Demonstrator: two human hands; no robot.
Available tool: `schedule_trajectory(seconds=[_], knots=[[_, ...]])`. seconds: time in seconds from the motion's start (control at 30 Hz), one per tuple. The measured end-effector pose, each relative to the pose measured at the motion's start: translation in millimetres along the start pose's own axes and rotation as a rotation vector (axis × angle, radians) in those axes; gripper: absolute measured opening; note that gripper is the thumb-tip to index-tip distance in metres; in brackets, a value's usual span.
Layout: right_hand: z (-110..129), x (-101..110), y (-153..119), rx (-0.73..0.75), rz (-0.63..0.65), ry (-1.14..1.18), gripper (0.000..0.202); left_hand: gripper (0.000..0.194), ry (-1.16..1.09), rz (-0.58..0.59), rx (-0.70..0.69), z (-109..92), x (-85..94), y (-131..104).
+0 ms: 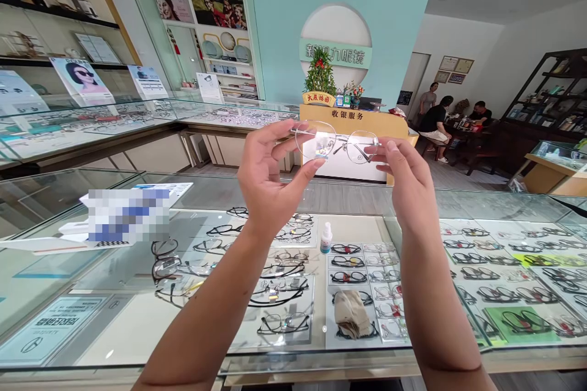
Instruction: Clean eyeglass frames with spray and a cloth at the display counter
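One pair of glasses is held up: left hand at nine o'clock, fingers part-spread round the rim; right hand at three, pinching it. One bottle, one cloth at six.

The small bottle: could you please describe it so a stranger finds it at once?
Look at the glass counter nearest the camera, below the held-up glasses. Farther back than the beige cloth, the bottle stands upright. Unlike the dark eyeglasses beside it, it is narrow, white above and blue below.
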State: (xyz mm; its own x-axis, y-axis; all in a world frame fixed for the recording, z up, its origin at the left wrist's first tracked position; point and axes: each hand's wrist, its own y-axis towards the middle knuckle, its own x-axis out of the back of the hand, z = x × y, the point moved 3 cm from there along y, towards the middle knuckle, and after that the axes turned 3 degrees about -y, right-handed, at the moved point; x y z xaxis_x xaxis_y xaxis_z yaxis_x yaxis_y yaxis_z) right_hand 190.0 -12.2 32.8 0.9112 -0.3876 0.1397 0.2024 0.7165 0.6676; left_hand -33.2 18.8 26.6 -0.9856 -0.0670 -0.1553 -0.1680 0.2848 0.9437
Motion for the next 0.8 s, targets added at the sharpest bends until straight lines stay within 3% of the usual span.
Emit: schedule_trajectory(seconds=[0.43, 0.8], knots=[[-8, 0, 4, -0.078, 0.054, 0.115, 0.041, 0.069, -0.028, 0.037, 0.136, 10, 3.1, 0], [-5, 0, 6, -0.071, 0.178, 0.196, 0.048, 0.069, -0.133, 0.163, 0.224, 15, -3.2, 1]])
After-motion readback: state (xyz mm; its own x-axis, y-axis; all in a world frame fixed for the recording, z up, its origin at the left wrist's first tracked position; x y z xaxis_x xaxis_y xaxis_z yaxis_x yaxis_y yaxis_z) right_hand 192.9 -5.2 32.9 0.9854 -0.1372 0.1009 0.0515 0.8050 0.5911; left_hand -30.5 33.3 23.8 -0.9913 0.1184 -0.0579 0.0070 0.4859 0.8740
